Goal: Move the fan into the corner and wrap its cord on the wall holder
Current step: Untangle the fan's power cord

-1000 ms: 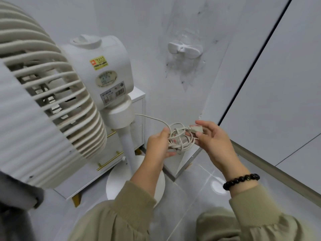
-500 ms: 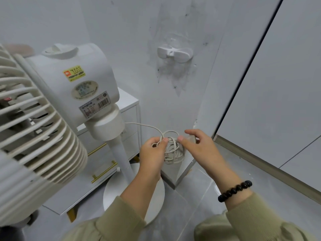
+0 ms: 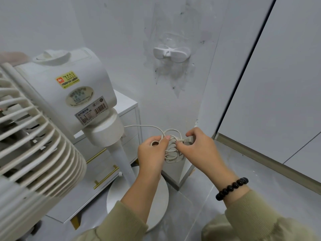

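Cord coil pinched by left hand, plug end gripped by right hand, below wall holder; coil partly hidden by fingers; fan cropped.

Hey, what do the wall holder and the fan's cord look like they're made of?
Wall holder: probably moulded plastic, white, smooth with a soft sheen and rounded edges. Cord: looks like off-white rubbery or vinyl sheathing, matte; it bends into loose coils.

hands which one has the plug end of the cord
The right hand, the one with the black bead bracelet, pinches the plug; the left hand only grips the coiled cord by its loops.
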Demonstrator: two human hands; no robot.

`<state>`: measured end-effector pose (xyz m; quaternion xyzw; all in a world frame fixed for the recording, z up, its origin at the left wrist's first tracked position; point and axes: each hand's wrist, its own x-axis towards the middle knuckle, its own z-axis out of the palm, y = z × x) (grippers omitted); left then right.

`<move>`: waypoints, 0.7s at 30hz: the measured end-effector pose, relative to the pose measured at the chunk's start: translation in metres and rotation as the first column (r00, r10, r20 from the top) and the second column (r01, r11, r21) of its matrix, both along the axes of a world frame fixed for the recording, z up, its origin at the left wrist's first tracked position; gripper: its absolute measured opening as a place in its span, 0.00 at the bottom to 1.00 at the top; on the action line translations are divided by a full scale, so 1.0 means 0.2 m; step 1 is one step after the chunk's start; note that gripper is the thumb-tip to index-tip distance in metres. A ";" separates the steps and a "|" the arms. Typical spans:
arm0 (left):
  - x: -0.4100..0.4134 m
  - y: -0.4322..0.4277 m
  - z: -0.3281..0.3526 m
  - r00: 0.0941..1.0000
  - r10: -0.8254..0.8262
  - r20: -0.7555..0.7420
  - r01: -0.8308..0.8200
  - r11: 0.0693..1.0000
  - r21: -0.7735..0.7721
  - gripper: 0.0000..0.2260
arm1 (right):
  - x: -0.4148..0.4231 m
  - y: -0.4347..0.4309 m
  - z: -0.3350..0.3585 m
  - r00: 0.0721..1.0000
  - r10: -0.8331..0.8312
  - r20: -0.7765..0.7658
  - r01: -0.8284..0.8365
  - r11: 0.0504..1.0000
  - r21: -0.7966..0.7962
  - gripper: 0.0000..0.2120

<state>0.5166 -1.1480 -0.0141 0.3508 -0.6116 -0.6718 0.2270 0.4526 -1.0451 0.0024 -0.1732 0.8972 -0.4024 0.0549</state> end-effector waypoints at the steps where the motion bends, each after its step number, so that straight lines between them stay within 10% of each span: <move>1: 0.00 0.00 0.01 1.000 -0.002 0.000 0.002 1.000 -0.004 0.06 | 0.00 0.01 0.00 0.999 0.008 -0.033 -0.008 1.000 0.004 0.19; 15: 0.00 0.01 0.00 0.999 -0.014 0.034 0.018 0.992 -0.123 0.05 | 0.02 0.03 0.01 0.970 0.061 -0.235 0.000 0.968 0.249 0.24; 21: 0.08 -0.02 0.05 0.962 0.062 0.265 0.117 0.787 -0.606 0.12 | 0.01 0.03 0.00 0.967 0.053 -0.250 0.006 0.973 0.229 0.22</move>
